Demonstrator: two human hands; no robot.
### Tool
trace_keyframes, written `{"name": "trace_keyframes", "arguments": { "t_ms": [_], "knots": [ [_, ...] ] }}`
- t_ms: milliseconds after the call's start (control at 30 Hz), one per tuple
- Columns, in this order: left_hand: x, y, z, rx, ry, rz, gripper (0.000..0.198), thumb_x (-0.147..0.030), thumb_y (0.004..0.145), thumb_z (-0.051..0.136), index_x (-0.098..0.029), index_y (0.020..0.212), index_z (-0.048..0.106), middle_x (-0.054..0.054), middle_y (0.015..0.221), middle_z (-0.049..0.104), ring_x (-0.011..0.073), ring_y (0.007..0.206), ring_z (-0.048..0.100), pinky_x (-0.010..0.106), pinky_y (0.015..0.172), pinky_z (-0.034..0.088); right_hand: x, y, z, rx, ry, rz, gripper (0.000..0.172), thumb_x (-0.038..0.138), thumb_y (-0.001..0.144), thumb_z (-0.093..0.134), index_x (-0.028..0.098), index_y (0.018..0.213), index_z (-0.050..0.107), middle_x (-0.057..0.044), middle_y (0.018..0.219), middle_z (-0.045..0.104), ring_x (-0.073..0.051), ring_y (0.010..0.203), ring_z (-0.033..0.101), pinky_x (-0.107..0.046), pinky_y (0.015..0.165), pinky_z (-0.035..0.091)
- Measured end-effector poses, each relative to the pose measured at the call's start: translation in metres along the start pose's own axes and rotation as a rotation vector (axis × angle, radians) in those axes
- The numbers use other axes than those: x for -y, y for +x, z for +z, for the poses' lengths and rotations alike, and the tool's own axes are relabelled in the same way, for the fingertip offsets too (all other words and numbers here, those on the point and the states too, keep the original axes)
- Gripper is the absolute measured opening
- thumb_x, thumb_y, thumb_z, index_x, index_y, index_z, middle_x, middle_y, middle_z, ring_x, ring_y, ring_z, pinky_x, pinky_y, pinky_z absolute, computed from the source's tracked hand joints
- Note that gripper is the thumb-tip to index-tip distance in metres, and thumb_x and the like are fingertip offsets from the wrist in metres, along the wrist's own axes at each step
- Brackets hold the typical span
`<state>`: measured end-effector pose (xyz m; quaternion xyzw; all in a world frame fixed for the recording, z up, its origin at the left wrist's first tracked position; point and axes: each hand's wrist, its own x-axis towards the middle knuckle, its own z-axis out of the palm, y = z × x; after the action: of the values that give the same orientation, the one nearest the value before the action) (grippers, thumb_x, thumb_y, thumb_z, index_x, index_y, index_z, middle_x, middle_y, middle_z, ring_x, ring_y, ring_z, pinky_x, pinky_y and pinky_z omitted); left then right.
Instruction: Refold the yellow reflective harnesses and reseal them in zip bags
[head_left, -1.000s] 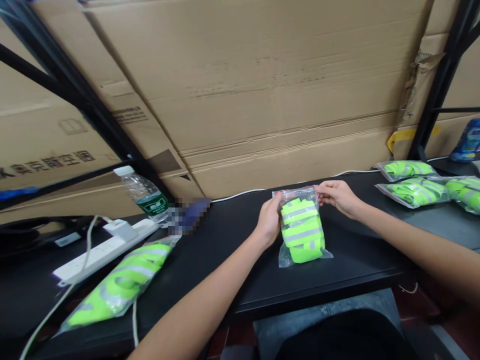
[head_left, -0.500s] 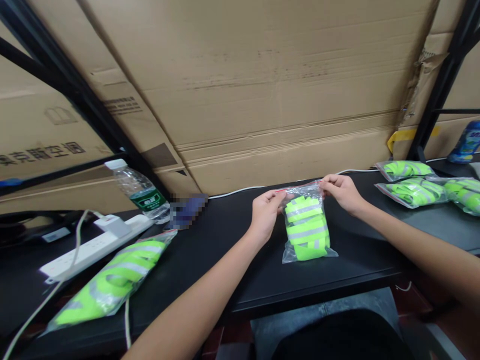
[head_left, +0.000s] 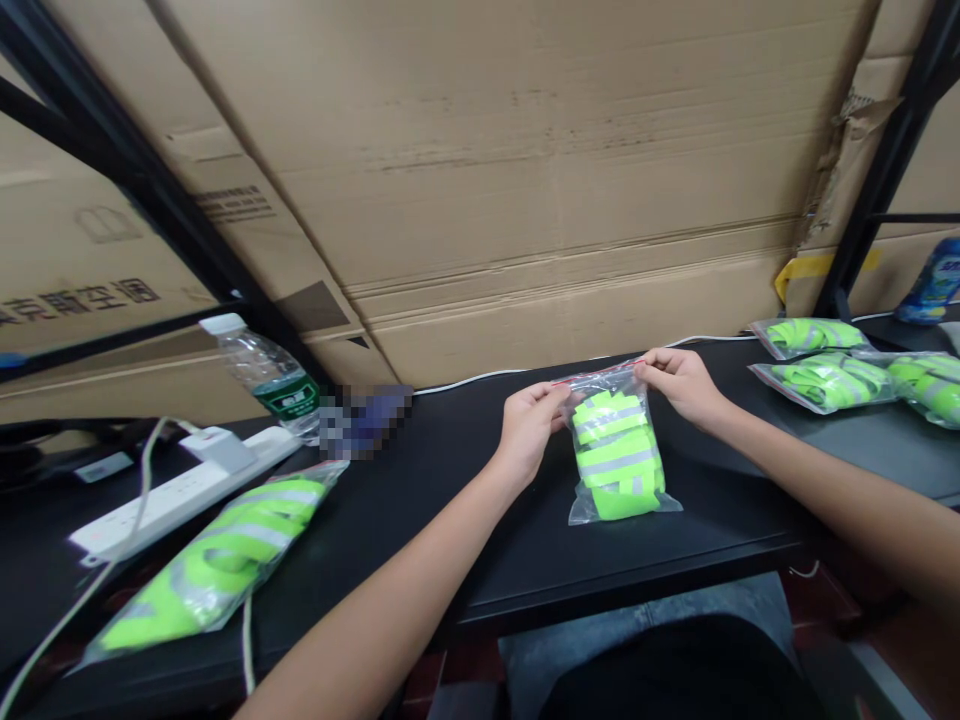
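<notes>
Left of the bag (head_left: 619, 458) on the tabletop (head_left: 442, 470), I see a bottle (head_left: 274, 378) and power strip (head_left: 157, 502). My left hand (head_left: 526, 430) and right hand (head_left: 684, 385), spaced apart, pinch the bag's top corners.

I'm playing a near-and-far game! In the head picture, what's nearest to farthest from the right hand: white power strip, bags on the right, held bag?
1. Held bag: pinched in the right hand.
2. Bags on the right: right side, apart from it.
3. White power strip: far left.
</notes>
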<state>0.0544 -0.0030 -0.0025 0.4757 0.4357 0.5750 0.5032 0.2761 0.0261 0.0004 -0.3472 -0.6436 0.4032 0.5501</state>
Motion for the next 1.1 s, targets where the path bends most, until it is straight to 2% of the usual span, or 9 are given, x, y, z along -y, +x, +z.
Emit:
{"name": "trace_keyframes", "arguments": {
  "t_ms": [433,667,867,1100],
  "knots": [
    [-0.004,-0.007,0.004,0.016,0.008,0.136,0.027,-0.039,0.07,0.084,-0.015,0.081,0.075,0.009,0.08,0.078,0.0187,0.075,0.072,0.029,0.071,0.055,0.01,-0.002,-0.001,0.051,-0.066,-0.028,0.023,0.041,0.076,0.074,0.02,0.068,0.068,-0.001,0.063,0.066,-0.014,0.061,0.058,-0.031,0.063,0.047],
    [-0.002,-0.004,0.004,0.043,-0.021,0.095,0.026,-0.037,0.072,0.082,-0.014,0.084,0.077,0.011,0.085,0.079,0.0208,0.08,0.075,0.03,0.073,0.057,0.014,-0.006,0.001,0.082,-0.051,-0.042,0.028,0.047,0.077,0.076,0.02,0.074,0.071,-0.001,0.065,0.067,-0.014,0.06,0.058,-0.031,0.062,0.048],
    [0.0,-0.006,0.008,0.003,-0.057,0.097,0.022,-0.035,0.071,0.08,-0.015,0.076,0.075,0.009,0.079,0.078,0.0207,0.076,0.075,0.031,0.072,0.057,0.01,-0.005,-0.001,0.098,-0.049,-0.026,0.029,0.047,0.077,0.076,0.02,0.069,0.071,-0.002,0.065,0.068,-0.014,0.062,0.059,-0.03,0.062,0.047],
    [-0.001,-0.011,0.01,0.071,-0.071,0.127,0.024,-0.038,0.073,0.081,-0.017,0.07,0.07,0.009,0.081,0.078,0.022,0.08,0.075,0.034,0.076,0.058,0.012,-0.008,0.0,0.141,-0.063,0.007,0.029,0.049,0.075,0.079,0.02,0.075,0.075,-0.003,0.068,0.07,-0.014,0.06,0.06,-0.029,0.058,0.048]
  ]
}}
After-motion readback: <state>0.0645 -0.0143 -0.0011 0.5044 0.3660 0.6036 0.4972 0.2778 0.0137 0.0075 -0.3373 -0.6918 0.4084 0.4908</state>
